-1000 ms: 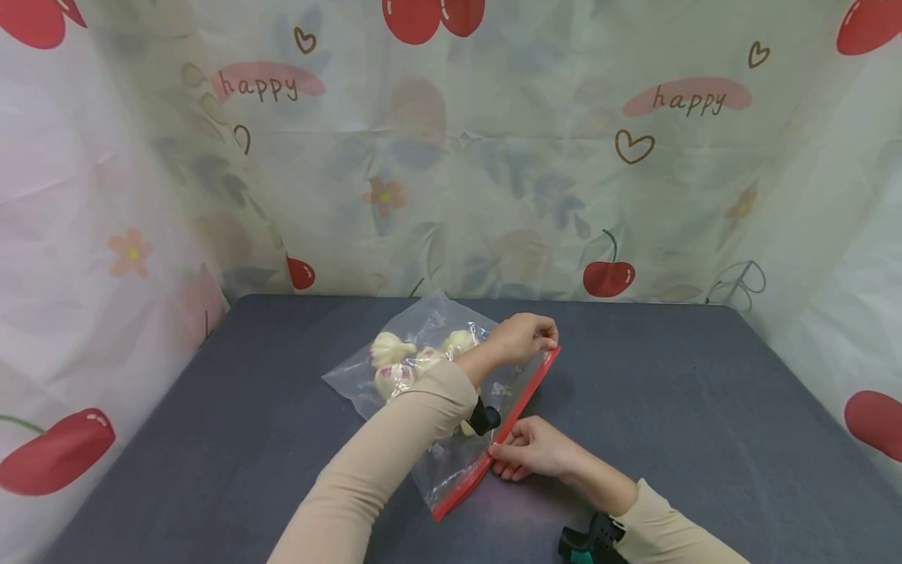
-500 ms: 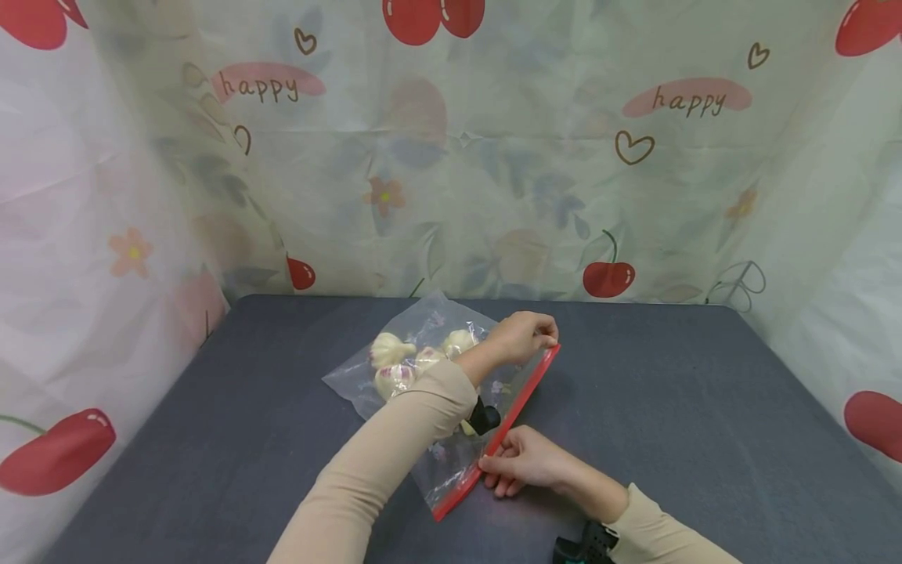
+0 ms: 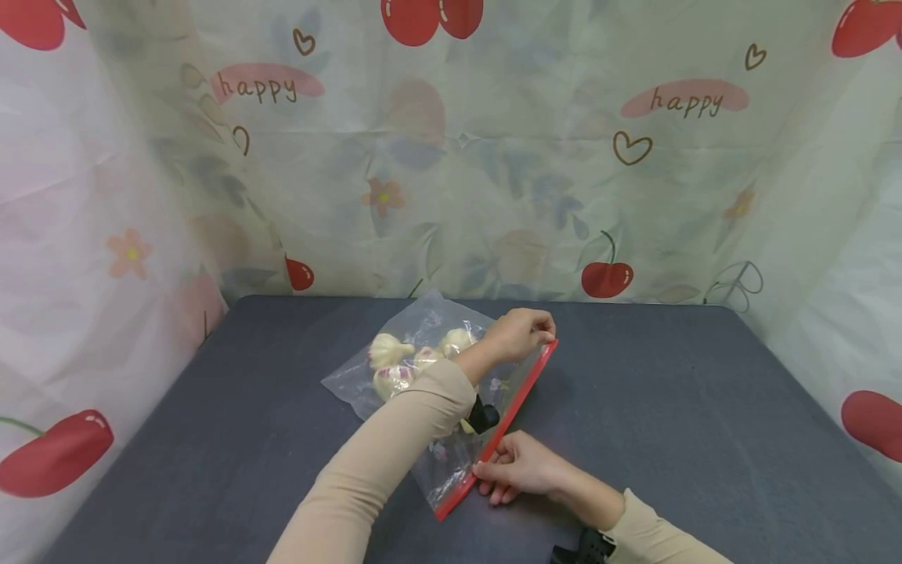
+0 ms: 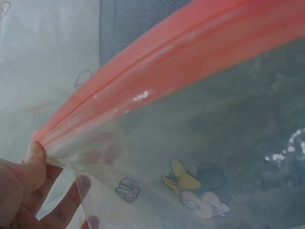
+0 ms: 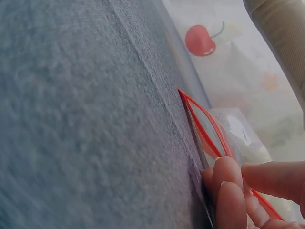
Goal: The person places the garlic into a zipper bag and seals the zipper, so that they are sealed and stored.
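A clear zip bag with a red zip edge lies on the table, several garlic bulbs inside it. My left hand reaches across the bag and pinches the far end of the red edge. In the left wrist view its thumb presses at the bag's corner. Nearer me, my right hand pinches the red edge close to its near end. The right wrist view shows the two red strips parted between those fingers and a bag corner. My left forearm hides part of the bag.
The dark grey table extends on both sides of the bag. Behind it hangs a patterned curtain with cherries and lettering. A black wrist device on my left wrist sits over the bag.
My right hand has slid along the red edge toward the near end of the bag, down and left in the head view. My left hand stays at the far corner, lifted very slightly.
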The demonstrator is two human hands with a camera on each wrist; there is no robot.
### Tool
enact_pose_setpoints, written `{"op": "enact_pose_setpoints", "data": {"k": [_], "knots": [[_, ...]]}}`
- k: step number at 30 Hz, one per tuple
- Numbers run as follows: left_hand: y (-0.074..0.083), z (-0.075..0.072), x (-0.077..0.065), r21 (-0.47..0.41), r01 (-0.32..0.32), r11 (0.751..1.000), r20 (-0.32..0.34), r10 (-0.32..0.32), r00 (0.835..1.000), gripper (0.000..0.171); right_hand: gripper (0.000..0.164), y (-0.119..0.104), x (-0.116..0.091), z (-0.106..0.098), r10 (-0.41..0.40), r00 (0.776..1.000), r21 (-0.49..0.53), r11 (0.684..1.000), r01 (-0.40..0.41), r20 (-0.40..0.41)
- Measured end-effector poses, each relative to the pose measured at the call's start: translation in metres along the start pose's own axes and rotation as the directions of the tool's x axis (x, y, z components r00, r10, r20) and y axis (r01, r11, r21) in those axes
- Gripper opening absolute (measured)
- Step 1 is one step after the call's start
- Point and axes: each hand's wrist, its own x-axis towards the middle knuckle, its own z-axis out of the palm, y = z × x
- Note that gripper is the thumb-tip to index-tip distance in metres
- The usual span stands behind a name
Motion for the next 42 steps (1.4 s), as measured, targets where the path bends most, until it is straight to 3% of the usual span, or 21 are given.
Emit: {"op": "enact_pose_setpoints", "data": {"k": [9,28,42], "knots": [[-0.003,0.0,0.001,-0.026,0.027,0.999,-0.005,-0.027,1.0,0.014,0.028,0.003,-0.001,0.009,-0.026,1.0,0.018,0.999,0.026,-0.002],[-0.007,-0.002,0.003,-0.051,0.023,0.998,-0.031,-0.025,0.999,0.015,0.026,0.002,-0.005,0.024,-0.042,0.998,-0.003,0.999,0.042,-0.036],[-0.007,-0.005,0.005,-0.052,0.003,0.999,-0.083,-0.008,0.996,0.013,0.028,0.001,-0.006,0.027,-0.047,0.998,0.023,0.999,0.046,0.049]]}}
